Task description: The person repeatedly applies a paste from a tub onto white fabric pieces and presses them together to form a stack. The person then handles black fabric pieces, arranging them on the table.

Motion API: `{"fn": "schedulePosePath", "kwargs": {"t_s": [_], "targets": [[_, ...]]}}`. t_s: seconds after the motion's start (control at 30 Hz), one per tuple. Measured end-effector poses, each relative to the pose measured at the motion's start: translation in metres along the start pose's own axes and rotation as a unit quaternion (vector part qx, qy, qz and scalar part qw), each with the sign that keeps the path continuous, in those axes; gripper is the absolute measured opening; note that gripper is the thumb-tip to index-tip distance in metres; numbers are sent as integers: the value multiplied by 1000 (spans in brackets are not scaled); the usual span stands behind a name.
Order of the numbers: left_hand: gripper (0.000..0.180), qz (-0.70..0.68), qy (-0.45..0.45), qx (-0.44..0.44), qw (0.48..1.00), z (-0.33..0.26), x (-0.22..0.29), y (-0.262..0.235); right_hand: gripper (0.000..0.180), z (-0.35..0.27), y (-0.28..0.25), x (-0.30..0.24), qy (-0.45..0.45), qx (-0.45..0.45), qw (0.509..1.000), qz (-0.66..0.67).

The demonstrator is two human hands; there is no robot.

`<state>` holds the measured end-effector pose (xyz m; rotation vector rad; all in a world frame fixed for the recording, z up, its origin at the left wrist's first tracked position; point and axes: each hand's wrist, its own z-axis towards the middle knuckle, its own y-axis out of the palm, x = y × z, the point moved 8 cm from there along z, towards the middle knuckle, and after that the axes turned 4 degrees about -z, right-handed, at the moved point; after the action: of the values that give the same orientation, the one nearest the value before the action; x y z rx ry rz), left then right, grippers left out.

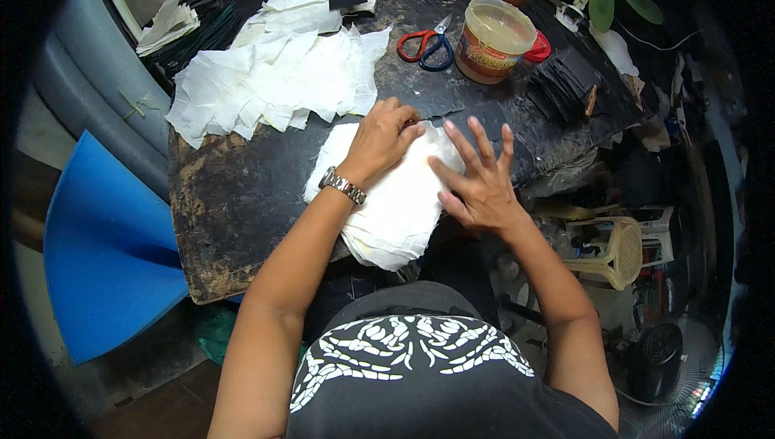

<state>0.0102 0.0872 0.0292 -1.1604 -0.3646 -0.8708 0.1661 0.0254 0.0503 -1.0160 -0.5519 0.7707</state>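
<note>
— White cloth pieces (395,205) lie stacked near the front edge of the dark worn table (234,197), yes?

— Yes. The left hand (379,142) rests on the stack's upper part, fingers curled and pinched together at the far edge of the cloth. If something thin is between the fingertips, it cannot be told.

— And the other hand?

— The right hand (478,176) lies flat on the stack at 3 o'clock from the left one, fingers spread wide, holding nothing.

— What is around?

— A larger heap of white pieces (274,79) lies at 11 o'clock from the hands. Scissors with red and blue handles (426,43) are at 12 o'clock, and just beside them, at 1 o'clock, a plastic tub (494,39). A pile of black pieces (565,84) is at 2 o'clock.
</note>
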Motion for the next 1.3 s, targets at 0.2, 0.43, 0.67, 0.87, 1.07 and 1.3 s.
{"fn": "schedulePosePath", "kwargs": {"t_s": [0.2,0.43,0.67,0.87,1.07,1.3], "targets": [[12,2,25,14,1000,0,7,-3,38,18,18,15,-28,-24,999,13],[11,-10,66,52,996,1,8,-6,37,-2,23,-20,-57,-164,973,150],[11,-253,-68,89,961,1,-13,-25,54,13,-14,7,-3,-101,912,398],[13,-284,46,179,941,-15,24,-103,75,93,-58,197,269,120,918,265],[23,-181,165,164,956,-56,62,-230,94,140,10,288,386,-161,908,22],[13,-37,-13,54,998,-7,-30,-344,76,102,-66,253,355,80,909,202]]}}
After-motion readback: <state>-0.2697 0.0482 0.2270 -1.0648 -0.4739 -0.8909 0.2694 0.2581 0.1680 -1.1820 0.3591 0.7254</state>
